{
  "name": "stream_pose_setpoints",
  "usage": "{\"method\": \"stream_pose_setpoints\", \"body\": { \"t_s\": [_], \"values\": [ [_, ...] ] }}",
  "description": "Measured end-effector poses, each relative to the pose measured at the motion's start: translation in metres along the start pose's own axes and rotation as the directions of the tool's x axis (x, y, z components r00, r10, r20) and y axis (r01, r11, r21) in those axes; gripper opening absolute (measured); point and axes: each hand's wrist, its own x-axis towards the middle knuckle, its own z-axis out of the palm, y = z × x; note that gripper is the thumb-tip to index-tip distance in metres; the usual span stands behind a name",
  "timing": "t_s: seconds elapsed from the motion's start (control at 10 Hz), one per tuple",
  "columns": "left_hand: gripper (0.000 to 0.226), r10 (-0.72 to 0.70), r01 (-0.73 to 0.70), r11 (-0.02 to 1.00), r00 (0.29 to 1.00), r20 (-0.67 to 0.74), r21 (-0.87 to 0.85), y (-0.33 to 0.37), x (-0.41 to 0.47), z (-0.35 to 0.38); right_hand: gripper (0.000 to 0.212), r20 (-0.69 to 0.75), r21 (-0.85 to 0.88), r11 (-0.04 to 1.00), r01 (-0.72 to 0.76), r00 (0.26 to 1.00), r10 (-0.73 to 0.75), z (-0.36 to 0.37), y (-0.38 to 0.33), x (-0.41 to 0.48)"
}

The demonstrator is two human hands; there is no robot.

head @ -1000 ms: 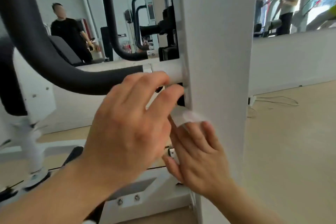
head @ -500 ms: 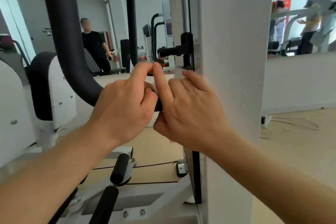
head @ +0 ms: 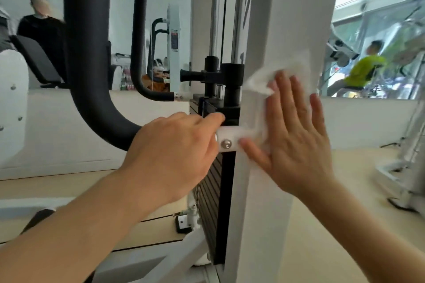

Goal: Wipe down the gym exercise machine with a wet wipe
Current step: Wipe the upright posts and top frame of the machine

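The white upright panel [head: 276, 18] of the gym machine fills the middle of the view. My right hand [head: 296, 138] lies flat against it, fingers spread, pressing a white wet wipe [head: 259, 81] onto the panel; the wipe sticks out above my fingertips. My left hand [head: 174, 156] is curled around the end of the black padded handle bar [head: 92, 76], next to a white bracket with a bolt [head: 226, 144]. The black weight stack [head: 215, 179] sits behind the panel's edge.
A black selector pin and guide rods [head: 216, 73] stand above my left hand. A person in black [head: 41, 30] stands at the far left, another in a yellow-green shirt [head: 363, 69] at the far right. Wooden floor [head: 345, 213] lies right of the machine, with another white frame [head: 411, 156] beyond.
My right hand has left the handle joint and moved right and up, opening flat on the white panel with the wipe under it. My left hand stays on the handle bar.
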Motion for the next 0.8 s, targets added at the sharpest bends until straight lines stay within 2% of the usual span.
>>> {"method": "stream_pose_setpoints", "body": {
  "t_s": [0.1,0.2,0.3,0.4,0.5,0.6,0.7,0.8],
  "values": [
    [0.047,0.058,-0.062,0.993,0.998,-0.037,-0.103,0.010,0.011,0.003,0.087,0.073,0.133,0.953,-0.273,0.961,0.266,-0.001,-0.028,-0.009],
    [0.047,0.099,-0.113,0.967,0.993,-0.071,-0.230,0.024,0.018,0.005,0.088,0.225,0.140,0.934,-0.328,0.929,0.293,0.004,-0.074,-0.068],
    [0.047,0.180,-0.192,0.950,0.981,-0.070,-0.247,0.024,0.018,0.007,0.090,0.291,0.159,0.886,-0.436,0.878,0.380,0.005,-0.072,-0.079],
    [0.048,0.188,-0.193,0.959,0.981,-0.043,-0.207,0.015,0.009,0.009,0.095,0.234,0.372,0.687,-0.624,0.779,0.581,0.004,-0.045,-0.027],
    [0.043,0.216,-0.217,0.970,0.976,-0.021,-0.109,0.011,0.005,0.010,0.089,0.187,0.479,0.484,-0.733,0.623,0.759,0.008,-0.044,0.004],
    [0.038,0.303,-0.308,0.950,0.950,-0.072,-0.058,0.015,-0.002,0.014,0.087,0.259,0.472,0.336,-0.815,0.492,0.831,0.018,-0.084,-0.046],
    [0.037,0.439,-0.443,0.896,0.895,-0.085,-0.042,0.032,-0.037,0.035,0.101,0.500,0.421,0.062,-0.905,0.289,0.816,0.028,-0.131,-0.147],
    [0.043,0.544,-0.544,0.839,0.837,0.061,-0.028,0.052,-0.064,0.068,0.109,0.733,0.215,-0.245,-0.945,-0.009,0.680,0.035,-0.136,-0.202]
  ]
}}
